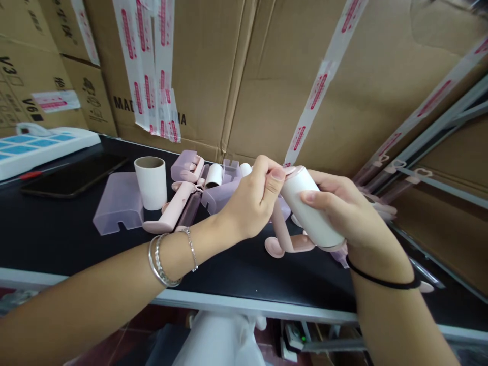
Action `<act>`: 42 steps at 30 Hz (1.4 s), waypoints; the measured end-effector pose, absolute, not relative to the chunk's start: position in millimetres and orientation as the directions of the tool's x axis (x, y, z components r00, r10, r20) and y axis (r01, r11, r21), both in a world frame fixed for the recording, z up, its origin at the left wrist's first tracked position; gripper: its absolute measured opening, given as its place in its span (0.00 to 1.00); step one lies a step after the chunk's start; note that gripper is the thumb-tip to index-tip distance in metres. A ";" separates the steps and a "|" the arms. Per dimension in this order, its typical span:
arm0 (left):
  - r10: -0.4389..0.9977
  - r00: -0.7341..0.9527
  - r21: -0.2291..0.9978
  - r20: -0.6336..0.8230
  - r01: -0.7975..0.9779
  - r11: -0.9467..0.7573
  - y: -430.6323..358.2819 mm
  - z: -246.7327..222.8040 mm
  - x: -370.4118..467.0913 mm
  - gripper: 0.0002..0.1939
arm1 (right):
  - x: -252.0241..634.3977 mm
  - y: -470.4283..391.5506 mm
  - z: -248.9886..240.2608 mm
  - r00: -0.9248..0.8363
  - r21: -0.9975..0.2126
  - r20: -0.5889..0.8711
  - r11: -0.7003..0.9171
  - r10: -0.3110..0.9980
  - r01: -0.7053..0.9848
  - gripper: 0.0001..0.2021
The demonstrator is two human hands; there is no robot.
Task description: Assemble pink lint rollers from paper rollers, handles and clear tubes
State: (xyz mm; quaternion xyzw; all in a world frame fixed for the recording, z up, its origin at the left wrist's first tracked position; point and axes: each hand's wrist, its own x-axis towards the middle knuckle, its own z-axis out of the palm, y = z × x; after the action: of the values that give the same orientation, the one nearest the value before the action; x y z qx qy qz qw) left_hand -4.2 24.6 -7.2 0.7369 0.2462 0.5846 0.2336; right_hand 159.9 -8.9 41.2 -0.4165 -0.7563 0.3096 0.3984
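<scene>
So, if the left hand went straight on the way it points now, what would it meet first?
Most likely the pink piece at the upper end of the white cylinder: the left hand seems to be pinching its edge, though depth there is hard to judge.

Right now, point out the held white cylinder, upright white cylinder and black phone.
Held white cylinder (314, 217): head view, side wall.
Upright white cylinder (151, 186): head view, outer wall.
Black phone (75, 176): head view, dark face.
</scene>
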 end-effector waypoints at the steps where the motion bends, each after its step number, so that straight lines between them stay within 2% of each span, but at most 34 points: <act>1: 0.640 0.188 0.636 0.745 0.092 -0.766 24.7 -6.6 -3.8 0.16 | 159.7 -8.9 42.2 -0.328 -0.818 0.318 0.432 0.890 0.380 0.13; 5: 0.688 0.186 0.681 0.702 0.110 -0.724 25.5 -2.8 -2.8 0.17 | 162.6 -8.2 45.8 -0.337 -0.888 0.189 0.307 0.922 0.342 0.13; 8: 0.715 0.171 0.692 0.677 0.183 -0.699 28.4 -1.9 -3.2 0.17 | 166.7 -6.7 46.0 -0.353 -0.870 0.158 0.299 0.922 0.391 0.16; 13: 0.750 0.157 0.699 0.642 0.281 -0.657 37.8 -5.3 -4.9 0.17 | 166.1 0.6 37.2 -0.346 -0.781 0.223 0.380 0.911 0.496 0.19; 18: 0.787 0.160 0.728 0.596 0.305 -0.614 44.4 -6.0 -7.6 0.16 | 160.7 7.0 30.5 -0.250 -0.771 0.271 0.365 0.930 0.522 0.18; 21: 0.832 0.170 0.784 0.528 0.279 -0.555 45.0 -6.4 -8.2 0.17 | 159.6 10.2 29.5 -0.164 -0.851 0.276 0.320 0.947 0.417 0.15; 24: 0.845 0.178 0.802 0.504 0.267 -0.535 44.5 -7.3 -7.5 0.18 | 155.1 15.7 25.9 -0.014 -0.940 0.269 0.265 0.963 0.214 0.13; 26: 0.853 0.166 0.815 0.495 0.250 -0.522 44.8 -7.6 -6.9 0.19 | 150.0 19.5 21.9 0.043 -0.961 0.255 0.248 0.966 0.119 0.12; 29: 0.872 0.111 0.857 0.477 0.162 -0.489 47.3 -7.2 -7.2 0.21 | 142.5 22.4 14.9 0.088 -0.961 0.271 0.264 0.959 0.077 0.12; 32: 0.860 0.066 0.850 0.506 0.133 -0.510 50.4 -6.8 -8.6 0.22 | 138.3 22.9 8.1 0.123 -0.939 0.339 0.327 0.933 0.104 0.13; 36: 0.829 0.054 0.806 0.557 0.207 -0.555 51.5 -7.3 -10.0 0.22 | 138.5 23.5 3.2 0.073 -0.895 0.403 0.377 0.912 0.238 0.15; 42: 0.829 0.055 0.801 0.557 0.230 -0.553 50.6 -7.4 -10.4 0.20 | 140.2 21.5 5.6 0.048 -0.898 0.366 0.339 0.929 0.280 0.16</act>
State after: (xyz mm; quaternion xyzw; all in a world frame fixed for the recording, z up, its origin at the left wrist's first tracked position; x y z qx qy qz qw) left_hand -10.4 50.6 -7.4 0.6762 0.3915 0.5650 0.2651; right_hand 140.2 21.5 5.6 -0.4881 -0.6195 0.3035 0.5346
